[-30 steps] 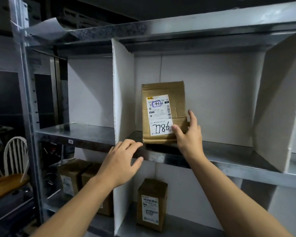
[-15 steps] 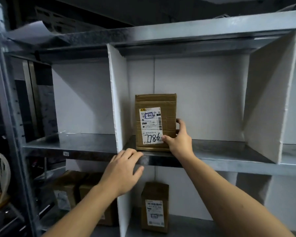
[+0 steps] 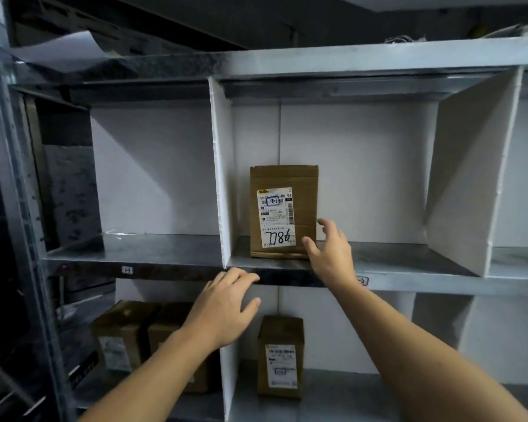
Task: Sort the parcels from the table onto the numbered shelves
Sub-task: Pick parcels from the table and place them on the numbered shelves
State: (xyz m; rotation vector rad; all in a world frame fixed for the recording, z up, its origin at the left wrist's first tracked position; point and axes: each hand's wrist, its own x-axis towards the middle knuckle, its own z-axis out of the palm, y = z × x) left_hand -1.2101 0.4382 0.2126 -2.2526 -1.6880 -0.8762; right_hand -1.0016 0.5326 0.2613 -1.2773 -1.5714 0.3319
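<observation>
Parcel: a brown cardboard box (image 3: 284,211) stands upright on the middle metal shelf (image 3: 165,248), in the compartment just right of the white divider (image 3: 223,172). Its shipping label faces out, with "7786" handwritten on it.
Right hand: the hand (image 3: 329,254) is at the box's lower right corner with its fingers spread and gripping nothing. The thumb overlaps the corner, and contact cannot be told.
Left hand: the hand (image 3: 223,312) is relaxed and spread in front of the shelf's front edge, holding nothing.
Shelf tag: a small "H" sticker (image 3: 127,270) sits on the front edge.
Lower shelf: one labelled parcel (image 3: 281,354) stands right of the divider, and two brown boxes (image 3: 119,339) stand left of it.
</observation>
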